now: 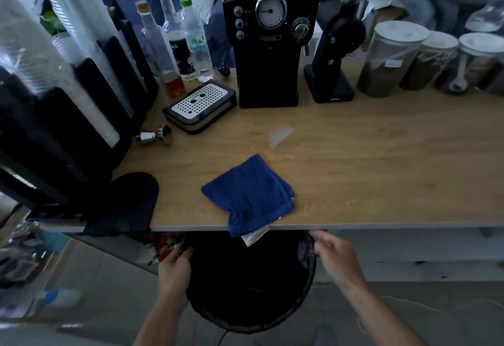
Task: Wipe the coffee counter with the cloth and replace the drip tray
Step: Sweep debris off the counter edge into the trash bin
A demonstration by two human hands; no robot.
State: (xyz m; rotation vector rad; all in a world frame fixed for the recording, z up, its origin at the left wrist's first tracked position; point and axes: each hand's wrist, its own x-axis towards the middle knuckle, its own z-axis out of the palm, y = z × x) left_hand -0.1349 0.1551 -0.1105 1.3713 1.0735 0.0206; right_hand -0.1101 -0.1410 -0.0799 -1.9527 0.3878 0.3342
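Observation:
A folded blue cloth (249, 192) lies on the wooden counter (368, 160), one corner hanging over the front edge. The drip tray (200, 105) with its perforated metal grate sits on the counter left of the black coffee machine (270, 45), out of the machine. Below the counter edge, my left hand (174, 266) grips the left rim of a black bin (251, 285) lined with a bag. At the bin's right rim my right hand (336, 257) pinches the liner.
Bottles (174, 45) stand behind the drip tray. A metal tamper (155, 135) lies on its side near black cup dispensers (62, 116). A grinder (332, 59) and lidded jars (390, 59) fill the back right. A pale scrap (279, 135) lies mid-counter. A black mat (131, 201) sits at the left front.

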